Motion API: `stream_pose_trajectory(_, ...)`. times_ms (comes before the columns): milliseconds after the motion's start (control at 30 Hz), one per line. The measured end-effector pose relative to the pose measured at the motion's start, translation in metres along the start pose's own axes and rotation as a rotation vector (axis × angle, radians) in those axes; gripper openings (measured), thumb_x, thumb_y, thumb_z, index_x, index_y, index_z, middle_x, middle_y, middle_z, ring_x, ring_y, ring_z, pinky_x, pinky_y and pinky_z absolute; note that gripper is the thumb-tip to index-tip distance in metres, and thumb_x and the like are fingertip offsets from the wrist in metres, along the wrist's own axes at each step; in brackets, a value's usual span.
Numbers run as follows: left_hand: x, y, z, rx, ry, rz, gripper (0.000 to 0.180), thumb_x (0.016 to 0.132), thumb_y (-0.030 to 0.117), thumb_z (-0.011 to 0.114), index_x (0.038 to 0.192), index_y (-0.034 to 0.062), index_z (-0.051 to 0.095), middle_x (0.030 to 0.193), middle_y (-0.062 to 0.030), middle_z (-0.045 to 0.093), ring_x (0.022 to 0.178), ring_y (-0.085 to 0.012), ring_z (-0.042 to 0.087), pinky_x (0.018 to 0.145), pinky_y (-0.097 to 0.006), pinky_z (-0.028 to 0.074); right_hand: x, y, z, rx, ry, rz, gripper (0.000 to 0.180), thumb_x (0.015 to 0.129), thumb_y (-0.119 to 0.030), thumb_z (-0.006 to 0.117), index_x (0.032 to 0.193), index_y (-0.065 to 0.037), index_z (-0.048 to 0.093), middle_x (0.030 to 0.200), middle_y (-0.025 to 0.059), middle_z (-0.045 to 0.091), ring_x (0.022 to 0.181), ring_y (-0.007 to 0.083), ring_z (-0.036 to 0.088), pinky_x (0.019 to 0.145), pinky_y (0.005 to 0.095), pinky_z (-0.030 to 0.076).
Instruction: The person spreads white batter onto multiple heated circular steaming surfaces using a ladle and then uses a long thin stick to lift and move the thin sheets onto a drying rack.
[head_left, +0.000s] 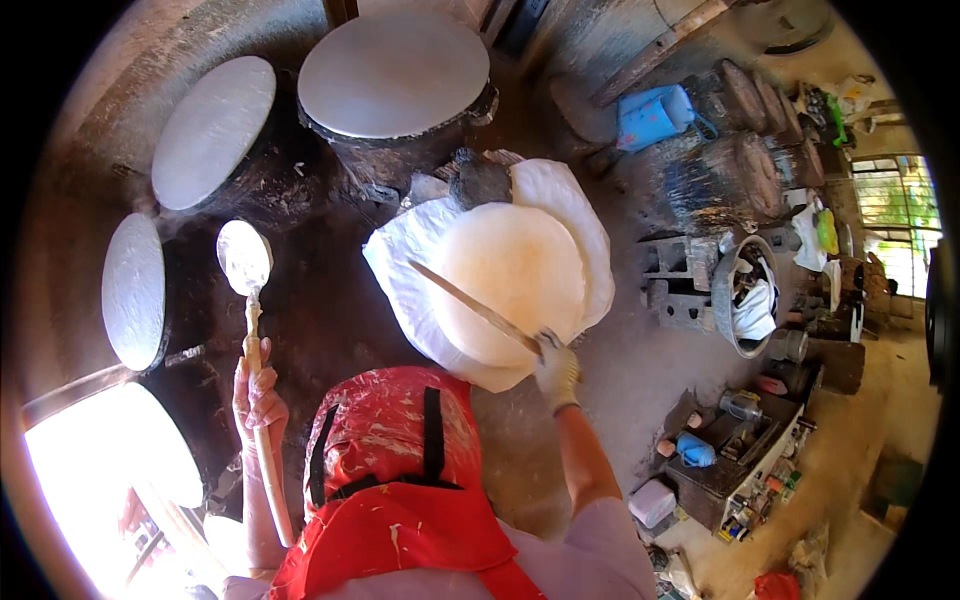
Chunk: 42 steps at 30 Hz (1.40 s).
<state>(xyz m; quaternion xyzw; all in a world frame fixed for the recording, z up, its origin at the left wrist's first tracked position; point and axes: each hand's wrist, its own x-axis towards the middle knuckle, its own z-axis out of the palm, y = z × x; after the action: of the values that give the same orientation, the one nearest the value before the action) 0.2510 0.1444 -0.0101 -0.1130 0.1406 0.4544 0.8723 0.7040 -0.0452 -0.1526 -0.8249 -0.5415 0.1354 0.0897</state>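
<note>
Our left grip (260, 400) clasps a ladle (245, 258), right grip (557, 376) a stick (475, 307). We seemingly tend the sheet (515, 265), needing gentleness next.

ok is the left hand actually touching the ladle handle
Touching: the head view shows the left hand closed around the ladle handle, which shows above and below the grip.

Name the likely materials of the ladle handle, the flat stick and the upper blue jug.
Ladle handle: probably wood, matte, being pale tan with white smears near the scoop.
Flat stick: likely wood or bamboo, dull, given its tan-brown strip shape.
Upper blue jug: apparently plastic, slightly glossy: bright, smooth-looking walls; painted metal possible.
</note>
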Motion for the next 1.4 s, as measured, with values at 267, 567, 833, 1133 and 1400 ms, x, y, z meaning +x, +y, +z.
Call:
stream_pose_trajectory(267, -0.018, -0.094, -0.016, -0.181, 0.014, 0.061, 0.046, 0.099, 0.031, 0.029, 0.137, 0.0045, 0.026, 0.069, -0.0044, 0.043, 0.037, -0.0077, 0.042, 0.036, -0.022, 0.035, 0.048, -0.009, 0.095, -0.053, -0.143, -0.096, 0.033, 0.076, -0.018, 0.057, 0.106, -0.008, 0.058, 0.116, 0.0146, 0.056, 0.096, 0.0333, 0.054, 0.082, 0.0437, 0.043)
stream_pose_trajectory(567, -0.182, -0.129, -0.149, -0.306, 0.101, 0.448, 0.045, 0.093, 0.032, 0.047, 0.129, 0.0065, 0.039, 0.063, -0.0004, 0.042, 0.035, -0.0056, 0.033, 0.034, -0.019, 0.032, 0.05, -0.179, 0.12, 0.864, -0.676, -0.214, 0.023, 0.092, -0.016, 0.046, 0.111, -0.004, 0.053, 0.073, 0.0046, 0.058, 0.062, 0.0126, 0.056, 0.057, 0.0279, 0.048)
stream_pose_trajectory(833, -0.36, -0.293, -0.29, -0.131, 0.942, 0.994, 0.034, 0.09, 0.027, 0.052, 0.115, 0.0053, 0.049, 0.061, 0.0023, 0.043, 0.036, -0.004, 0.035, 0.033, -0.016, 0.03, -0.169, -0.299, 0.086, 0.329, -1.692, -0.605, 0.038, 0.093, -0.016, 0.048, 0.129, -0.008, 0.042, 0.075, 0.0023, 0.057, 0.052, 0.0066, 0.052, 0.042, 0.0196, 0.046)
stream_pose_trajectory(1133, -0.438, -0.332, -0.557, 0.105, 2.068, 0.825, 0.029, 0.085, 0.025, 0.049, 0.081, -0.0011, 0.06, 0.065, -0.0165, 0.059, 0.043, -0.024, 0.057, 0.044, -0.037, 0.046, -0.383, -0.353, 0.216, -0.691, -1.27, -1.804, 0.032, 0.088, -0.021, 0.045, 0.117, -0.009, 0.052, 0.082, 0.0221, 0.063, 0.076, 0.0386, 0.061, 0.067, 0.0474, 0.046)
stream_pose_trajectory(1400, -0.429, -0.303, -0.593, -0.277, 1.791, 0.945, 0.028, 0.082, 0.022, 0.048, 0.083, -0.0034, 0.06, 0.057, -0.0169, 0.058, 0.044, -0.0256, 0.059, 0.047, -0.04, 0.049, -0.458, -0.33, 0.255, -0.681, -1.448, -1.634, 0.027, 0.088, -0.015, 0.045, 0.111, -0.007, 0.056, 0.087, 0.0239, 0.062, 0.082, 0.0369, 0.062, 0.073, 0.0435, 0.048)
